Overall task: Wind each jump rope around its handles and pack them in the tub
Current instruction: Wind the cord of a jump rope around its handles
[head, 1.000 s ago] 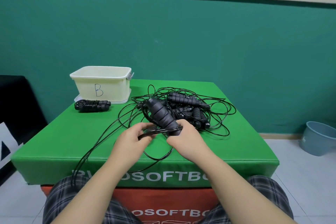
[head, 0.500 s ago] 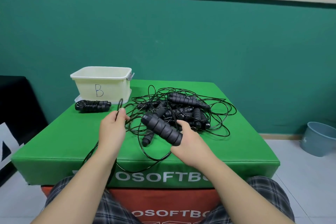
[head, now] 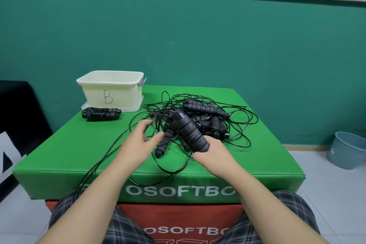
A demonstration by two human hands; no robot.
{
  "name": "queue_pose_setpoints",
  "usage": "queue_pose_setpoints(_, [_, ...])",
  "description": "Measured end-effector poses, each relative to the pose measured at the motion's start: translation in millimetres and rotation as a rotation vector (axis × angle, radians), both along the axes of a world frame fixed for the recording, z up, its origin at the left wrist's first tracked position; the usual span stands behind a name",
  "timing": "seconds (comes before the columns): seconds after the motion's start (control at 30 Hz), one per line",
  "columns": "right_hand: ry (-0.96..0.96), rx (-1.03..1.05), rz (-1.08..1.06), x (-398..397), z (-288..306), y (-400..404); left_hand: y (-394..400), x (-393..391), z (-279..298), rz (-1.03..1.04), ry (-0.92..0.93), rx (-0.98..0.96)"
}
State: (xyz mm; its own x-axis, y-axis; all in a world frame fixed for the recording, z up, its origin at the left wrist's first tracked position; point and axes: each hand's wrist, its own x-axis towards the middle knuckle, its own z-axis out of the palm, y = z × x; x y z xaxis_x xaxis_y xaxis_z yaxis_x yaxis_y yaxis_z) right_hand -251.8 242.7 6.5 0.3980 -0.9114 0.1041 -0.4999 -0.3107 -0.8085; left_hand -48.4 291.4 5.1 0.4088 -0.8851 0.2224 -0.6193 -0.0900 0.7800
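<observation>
- The right hand (head: pixel 213 149) grips a pair of black ribbed foam jump-rope handles (head: pixel 189 130), fingers curled round their near end; the handles tilt up and away, above the green padded block (head: pixel 59 154).
- The left hand (head: pixel 138 143) is just left of those handles, fingers blurred and loosely spread among thin black cord (head: pixel 111 150); I cannot tell whether it pinches the cord.
- That cord trails from the hands over the block's near edge toward the person's plaid-clad lap.
- A tangled pile of black jump ropes (head: pixel 213 119) lies behind the hands on the block.
- A cream plastic tub marked "B" (head: pixel 111 91) stands at the block's far left corner.
- One wound black jump rope bundle (head: pixel 101 113) lies on the block just in front of the tub, outside it.
- A grey-blue bucket (head: pixel 346 150) stands on the floor at right.
</observation>
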Motion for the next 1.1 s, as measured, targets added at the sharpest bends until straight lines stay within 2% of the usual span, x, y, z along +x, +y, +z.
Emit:
queue_pose_setpoints(0.1, [-0.013,-0.023,0.005,-5,4,-1,0,15,5,0.073,0.012,0.090])
queue_pose_setpoints(0.13, [-0.021,-0.025,0.002,-6,6,-1,0,17,6,0.088,-0.026,0.144])
queue_pose_setpoints(0.2, [-0.026,-0.026,0.008,-7,7,-2,0,14,10,0.136,-0.221,0.227])
queue_pose_setpoints(0.27, [-0.012,-0.029,0.034,-7,9,-2,-1,8,14,0.159,-0.389,0.132])
queue_pose_setpoints(0.37, [0.023,-0.041,0.081,-9,10,-3,-4,1,20,-0.052,-0.533,-0.157])
queue_pose_setpoints(0.47, [0.012,-0.032,0.111,-13,11,-2,-4,-9,26,-0.237,-0.284,-0.218])
queue_pose_setpoints(0.57, [-0.009,-0.011,0.136,-20,14,-3,-4,-4,27,-0.245,-0.224,-0.196])
queue_pose_setpoints(0.7, [0.032,-0.063,0.109,-22,16,-7,2,6,35,-0.253,-0.030,-0.219])
queue_pose_setpoints(0.73, [0.037,-0.061,0.104,-21,15,-7,2,6,35,-0.237,-0.066,-0.206])
queue_pose_setpoints(0.83, [0.054,-0.047,0.109,-17,8,-7,-7,8,28,-0.196,-0.357,-0.041])
queue_pose_setpoints(0.9, [0.039,-0.041,0.104,-16,5,-6,-10,11,23,-0.230,-0.438,0.018])
queue_pose_setpoints(1.0, [-0.069,0.011,0.014,-17,6,-10,-1,6,27,-0.288,-0.310,-0.032])
queue_pose_setpoints(1.1, [-0.260,0.136,-0.123,-19,6,-19,5,3,24,-0.248,-0.182,0.010])
